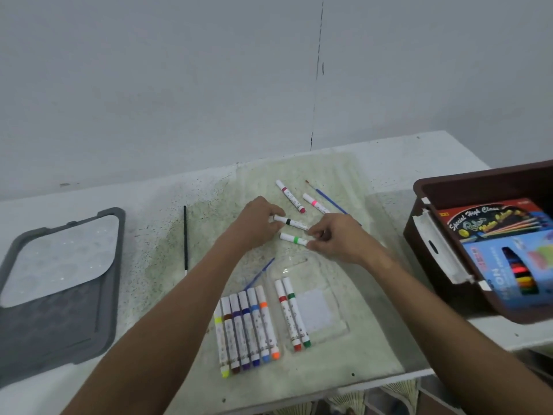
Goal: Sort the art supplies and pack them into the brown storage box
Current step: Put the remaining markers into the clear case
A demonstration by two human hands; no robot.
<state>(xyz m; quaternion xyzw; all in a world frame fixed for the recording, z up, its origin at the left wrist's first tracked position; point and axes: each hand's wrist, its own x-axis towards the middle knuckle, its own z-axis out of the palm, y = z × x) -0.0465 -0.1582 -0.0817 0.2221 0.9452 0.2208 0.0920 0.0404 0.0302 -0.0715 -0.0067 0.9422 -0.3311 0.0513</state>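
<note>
Both hands met over the pale mat (pixel 344 175) on the worktop (pixel 179 190). The left hand (pixel 257 221) pinched the black-banded marker (pixel 291 222) by its white end; the right hand (pixel 335 239) pinched its other end and the green-banded marker (pixel 294 239) just below. The brown storage box (pixel 431 235) sat well right of the grip, with open mat between.

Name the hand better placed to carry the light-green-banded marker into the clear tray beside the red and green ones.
Right. The right hand already pinches the light-green-banded marker and is nearer the clear tray; the left hand holds the black-banded marker.
</note>
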